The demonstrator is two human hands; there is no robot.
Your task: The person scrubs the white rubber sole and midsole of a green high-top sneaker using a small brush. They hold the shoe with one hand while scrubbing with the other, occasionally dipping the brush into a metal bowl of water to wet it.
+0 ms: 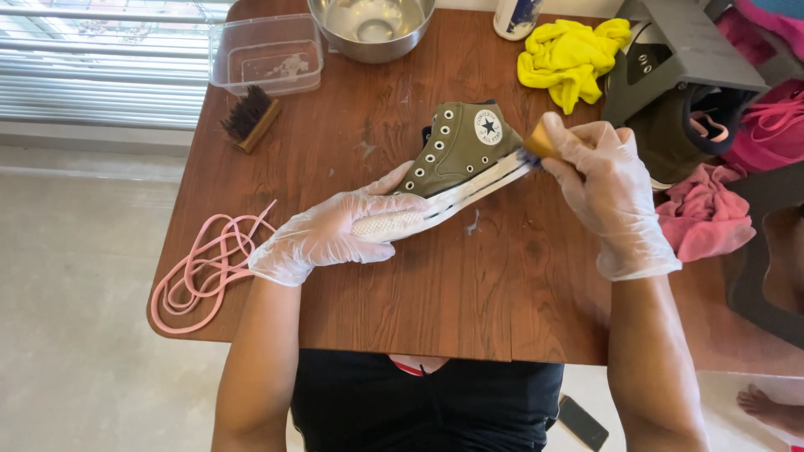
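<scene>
I held the olive high-top shoe [459,159] on its side near the middle of the bench [435,293], lace-less, sole edge toward me. My left hand [335,234], gloved, was closed over the toe cap, pinning it down. My right hand [607,188] was clenched around a small brush [538,142], its end touching the white sole strip at the heel. In my judgement, short strokes along the strip, with the toe kept pinned, suited this step best. Pink laces [205,272] lay well apart at the bench's left edge.
</scene>
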